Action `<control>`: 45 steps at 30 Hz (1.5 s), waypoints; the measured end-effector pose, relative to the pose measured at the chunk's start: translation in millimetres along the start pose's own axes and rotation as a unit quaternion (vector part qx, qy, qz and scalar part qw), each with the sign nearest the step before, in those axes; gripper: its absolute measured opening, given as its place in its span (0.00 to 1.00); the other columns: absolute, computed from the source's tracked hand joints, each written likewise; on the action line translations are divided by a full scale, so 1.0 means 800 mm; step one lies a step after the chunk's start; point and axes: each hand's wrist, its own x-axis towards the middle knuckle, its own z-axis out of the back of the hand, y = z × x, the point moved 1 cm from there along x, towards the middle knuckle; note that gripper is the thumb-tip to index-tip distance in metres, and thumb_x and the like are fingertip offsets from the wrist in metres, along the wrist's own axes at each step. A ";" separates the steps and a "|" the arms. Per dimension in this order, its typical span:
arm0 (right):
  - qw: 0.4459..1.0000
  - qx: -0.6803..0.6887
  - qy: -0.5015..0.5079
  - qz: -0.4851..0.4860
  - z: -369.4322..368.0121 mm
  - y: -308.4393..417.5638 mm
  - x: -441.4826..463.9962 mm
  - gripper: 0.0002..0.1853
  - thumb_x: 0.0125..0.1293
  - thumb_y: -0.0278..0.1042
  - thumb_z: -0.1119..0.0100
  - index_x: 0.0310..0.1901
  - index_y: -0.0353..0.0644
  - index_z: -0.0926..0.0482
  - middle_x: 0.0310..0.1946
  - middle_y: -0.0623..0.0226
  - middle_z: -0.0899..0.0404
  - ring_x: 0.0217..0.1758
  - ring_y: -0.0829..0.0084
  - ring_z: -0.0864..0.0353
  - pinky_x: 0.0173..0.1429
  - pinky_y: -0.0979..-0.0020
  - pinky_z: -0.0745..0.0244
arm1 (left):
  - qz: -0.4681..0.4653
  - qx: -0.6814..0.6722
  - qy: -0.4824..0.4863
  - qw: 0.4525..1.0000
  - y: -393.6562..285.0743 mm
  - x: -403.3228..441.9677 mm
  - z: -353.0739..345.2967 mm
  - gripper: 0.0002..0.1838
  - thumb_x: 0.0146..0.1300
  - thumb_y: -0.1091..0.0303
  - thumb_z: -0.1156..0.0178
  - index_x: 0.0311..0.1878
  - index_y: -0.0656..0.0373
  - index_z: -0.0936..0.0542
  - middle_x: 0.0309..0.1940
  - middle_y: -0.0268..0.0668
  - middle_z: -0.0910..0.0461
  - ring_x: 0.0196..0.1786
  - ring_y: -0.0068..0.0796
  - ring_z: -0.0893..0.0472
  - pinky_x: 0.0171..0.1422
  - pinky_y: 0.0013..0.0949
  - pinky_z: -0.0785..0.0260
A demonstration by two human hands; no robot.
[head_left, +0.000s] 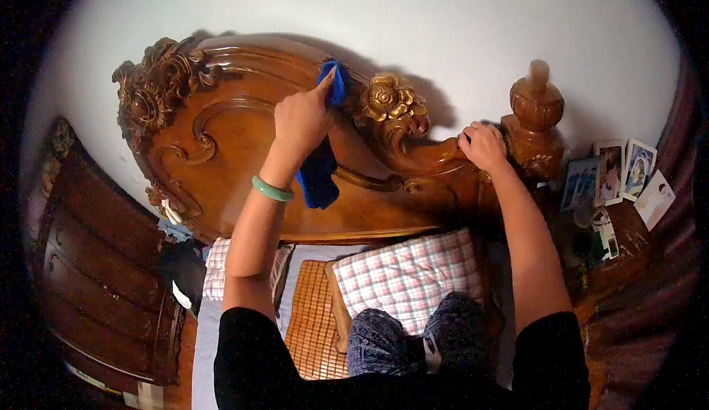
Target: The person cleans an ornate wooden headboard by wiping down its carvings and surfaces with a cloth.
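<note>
While a plain pale wall rises behind, a carved wooden headboard sweeps across the bedroom, its curved crest climbing away from a turned bedpost at right. Below it, a plaid pillow lies askew beside a brown woven mat, the person's patterned knees at the pillow's near edge.

Both bare arms reach forward. Nearer the blue cloth is the left hand, which is on it: the index finger stretches over the cloth's upper end at the crest, the other fingers curled in against it and partly hidden. Well apart, the right hand lies on the headboard's lower shoulder just beside the bedpost, fingers bent over the edge; whether they grip or merely rest cannot be told.

Draped long and narrow against the headboard's face, the cloth points up toward the crest, its long axis leaning slightly from upper right to lower left. Its lower end hangs loose beyond the wrist, and its top sits near a gilded flower. A green bangle circles the left wrist.
</note>
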 end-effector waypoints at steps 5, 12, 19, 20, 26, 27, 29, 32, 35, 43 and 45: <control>1.000 -0.013 0.004 0.014 -0.003 -0.005 0.000 0.14 0.57 0.39 0.47 0.27 0.37 0.19 0.29 0.58 0.22 0.33 0.57 0.22 0.41 0.57 0.27 | 0.000 -0.051 0.038 0.998 -0.020 -0.003 -0.006 0.36 0.51 0.65 0.42 0.66 0.36 0.37 0.30 0.50 0.19 0.32 0.52 0.20 0.37 0.50 0.27; 0.999 0.000 0.050 -0.019 0.001 -0.003 0.002 0.16 0.59 0.42 0.48 0.30 0.37 0.19 0.33 0.54 0.22 0.38 0.55 0.22 0.48 0.57 0.29 | -0.031 -0.310 -0.013 0.950 -0.014 0.008 -0.044 0.27 0.50 0.71 0.48 0.58 0.48 0.27 0.30 0.48 0.20 0.34 0.45 0.20 0.39 0.42 0.28; 0.983 0.109 -0.151 -0.008 0.027 0.026 -0.034 0.13 0.56 0.34 0.44 0.43 0.42 0.25 0.40 0.58 0.27 0.49 0.54 0.31 0.57 0.56 0.38 | 0.202 -0.754 0.101 0.617 -0.065 -0.112 -0.062 0.16 0.60 0.71 0.48 0.53 0.59 0.28 0.40 0.33 0.22 0.40 0.27 0.24 0.47 0.31 0.30; 0.978 0.129 -0.164 -0.017 0.031 0.044 -0.058 0.13 0.55 0.30 0.43 0.43 0.42 0.28 0.40 0.60 0.30 0.49 0.56 0.33 0.58 0.57 0.40 | 0.195 -0.771 0.101 0.597 -0.074 -0.132 -0.069 0.17 0.60 0.70 0.49 0.53 0.59 0.29 0.39 0.32 0.23 0.40 0.27 0.24 0.48 0.31 0.31; 0.491 0.762 0.113 -0.406 -0.078 0.153 -0.268 0.27 0.68 0.51 0.54 0.62 0.41 0.35 0.60 0.61 0.32 0.62 0.66 0.35 0.66 0.61 0.40 | 0.318 -0.865 0.191 0.337 -0.149 -0.191 -0.077 0.13 0.52 0.63 0.43 0.40 0.58 0.24 0.35 0.37 0.21 0.37 0.33 0.22 0.44 0.35 0.28; 0.359 0.847 0.113 -0.375 -0.047 0.179 -0.266 0.29 0.67 0.52 0.53 0.62 0.39 0.36 0.60 0.60 0.32 0.62 0.64 0.36 0.66 0.59 0.40 | 0.331 -0.869 0.204 0.305 -0.159 -0.195 -0.087 0.13 0.52 0.62 0.43 0.39 0.58 0.23 0.34 0.36 0.20 0.36 0.33 0.22 0.44 0.35 0.28; 0.139 0.954 0.093 -0.250 0.036 0.223 -0.232 0.33 0.65 0.55 0.51 0.62 0.37 0.37 0.60 0.57 0.33 0.62 0.59 0.36 0.66 0.54 0.40 | 0.312 -0.869 0.239 0.300 -0.167 -0.209 -0.109 0.14 0.55 0.62 0.44 0.43 0.58 0.24 0.36 0.36 0.20 0.37 0.32 0.23 0.47 0.35 0.30; 0.055 0.947 0.038 -0.315 0.034 0.212 -0.232 0.32 0.62 0.53 0.46 0.59 0.36 0.35 0.57 0.55 0.31 0.59 0.55 0.33 0.62 0.51 0.36 | 0.236 -0.780 0.208 0.542 -0.153 -0.241 -0.147 0.15 0.62 0.61 0.47 0.46 0.62 0.25 0.37 0.35 0.22 0.35 0.29 0.24 0.46 0.32 0.31; 0.115 0.867 0.039 -0.484 0.019 0.178 -0.218 0.23 0.58 0.43 0.39 0.48 0.35 0.29 0.45 0.55 0.24 0.45 0.58 0.25 0.51 0.58 0.24 | 0.198 -0.572 0.296 0.739 -0.106 -0.247 -0.091 0.19 0.63 0.54 0.46 0.41 0.64 0.23 0.33 0.36 0.22 0.37 0.29 0.25 0.44 0.30 0.32; 0.496 0.745 -0.104 -0.433 -0.020 0.169 -0.026 0.22 0.56 0.39 0.44 0.51 0.38 0.29 0.47 0.62 0.26 0.50 0.66 0.27 0.56 0.71 0.32 | 0.175 -0.725 0.236 0.623 -0.062 -0.325 -0.122 0.18 0.68 0.63 0.49 0.56 0.64 0.26 0.36 0.39 0.20 0.38 0.24 0.23 0.47 0.28 0.31; 0.656 0.639 -0.202 -0.348 -0.092 0.183 0.005 0.32 0.54 0.39 0.43 0.60 0.35 0.36 0.54 0.59 0.30 0.58 0.63 0.32 0.63 0.67 0.40 | 0.189 -0.704 0.243 0.640 -0.064 -0.352 -0.126 0.17 0.68 0.63 0.49 0.55 0.63 0.25 0.35 0.37 0.19 0.38 0.23 0.23 0.46 0.27 0.31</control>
